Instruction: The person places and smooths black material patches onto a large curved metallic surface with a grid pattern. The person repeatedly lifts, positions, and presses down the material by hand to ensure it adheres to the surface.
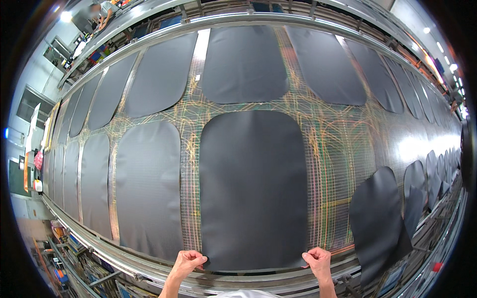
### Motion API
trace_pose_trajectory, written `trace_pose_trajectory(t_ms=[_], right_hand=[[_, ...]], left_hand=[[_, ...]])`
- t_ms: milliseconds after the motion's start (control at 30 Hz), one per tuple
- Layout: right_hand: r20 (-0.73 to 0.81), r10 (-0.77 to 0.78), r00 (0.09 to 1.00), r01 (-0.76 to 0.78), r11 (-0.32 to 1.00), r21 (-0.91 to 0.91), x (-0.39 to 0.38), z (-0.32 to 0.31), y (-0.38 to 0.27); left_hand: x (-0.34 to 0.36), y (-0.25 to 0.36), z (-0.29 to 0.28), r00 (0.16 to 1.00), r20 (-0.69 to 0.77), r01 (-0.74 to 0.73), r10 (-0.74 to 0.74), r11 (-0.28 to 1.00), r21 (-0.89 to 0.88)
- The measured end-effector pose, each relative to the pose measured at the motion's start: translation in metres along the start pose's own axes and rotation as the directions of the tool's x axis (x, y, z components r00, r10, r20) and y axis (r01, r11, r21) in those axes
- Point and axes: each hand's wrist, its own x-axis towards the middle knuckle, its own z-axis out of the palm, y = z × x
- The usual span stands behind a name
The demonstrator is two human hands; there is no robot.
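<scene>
A large black sheet with rounded far corners lies in front of me on a long table marked with many coloured lines. Pinched at the sheet's near left corner are the fingers of my left hand. My right hand is closed at the near right corner, thumb against the fingers. The sheet looks mostly flat, its near edge reaching the table's front rail. To its left lies a similar sheet, with a lined strip of table between them.
Another row of black sheets runs along the far side. On the right, a loosely folded black sheet hangs over the front edge, with several more beyond it. Shelves stand below at the left. A person is at the far upper left.
</scene>
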Motion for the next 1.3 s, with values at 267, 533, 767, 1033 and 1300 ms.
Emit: trace_pose_trajectory(t_ms=[267,533,767,1033,1300], right_hand=[[0.006,0.012,1.0,-0.012,1.0,0.012,-0.001,0.0,0.0],[0.007,0.002,1.0,-0.002,1.0,-0.024,-0.001,-0.001,-0.001],[0.021,0.026,0.999,-0.026,1.0,0.003,0.001,-0.002,0.003],[0.048,0.01,0.999,-0.008,0.999,-0.047,-0.001,-0.004,0.002],[0.054,0.032,0.998,-0.031,0.999,-0.027,0.001,-0.004,0.001]], left_hand=[[0.002,-0.002,-0.002,1.0,0.007,0.009,-0.009,1.0,0.011],[0.003,-0.003,-0.004,1.0,0.01,0.016,-0.016,1.0,0.002],[0.004,-0.001,-0.003,0.999,-0.01,0.039,-0.039,0.998,0.046],[0.004,-0.002,-0.003,1.0,-0.016,0.013,-0.012,0.997,0.077],[0.004,-0.006,-0.002,1.0,0.002,-0.009,0.009,0.998,0.057]])
